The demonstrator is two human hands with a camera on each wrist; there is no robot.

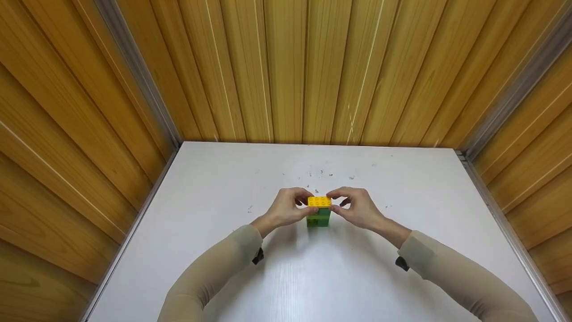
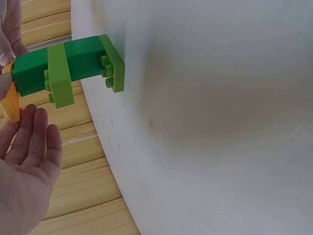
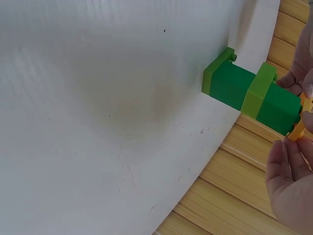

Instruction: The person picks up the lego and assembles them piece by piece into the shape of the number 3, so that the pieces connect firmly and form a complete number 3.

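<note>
A small stack of toy bricks stands on the white table [image 1: 313, 277]: a yellow brick [image 1: 319, 202] tops green bricks [image 1: 318, 218]. My left hand [image 1: 290, 206] pinches the yellow brick's left end and my right hand [image 1: 353, 206] pinches its right end. In the left wrist view the stack [image 2: 68, 66] shows dark green blocks with light green plates between and at the base, and the yellow brick [image 2: 10, 105] sits by my fingers [image 2: 34, 147]. The right wrist view shows the same stack [image 3: 249, 90] with the yellow brick [image 3: 298, 129] at my fingertips [image 3: 288, 161].
Wooden slat walls [image 1: 286, 67] enclose the table on the far side and both sides, with metal corner strips [image 1: 134, 71]. Small dark specks [image 1: 321, 172] mark the tabletop beyond the stack.
</note>
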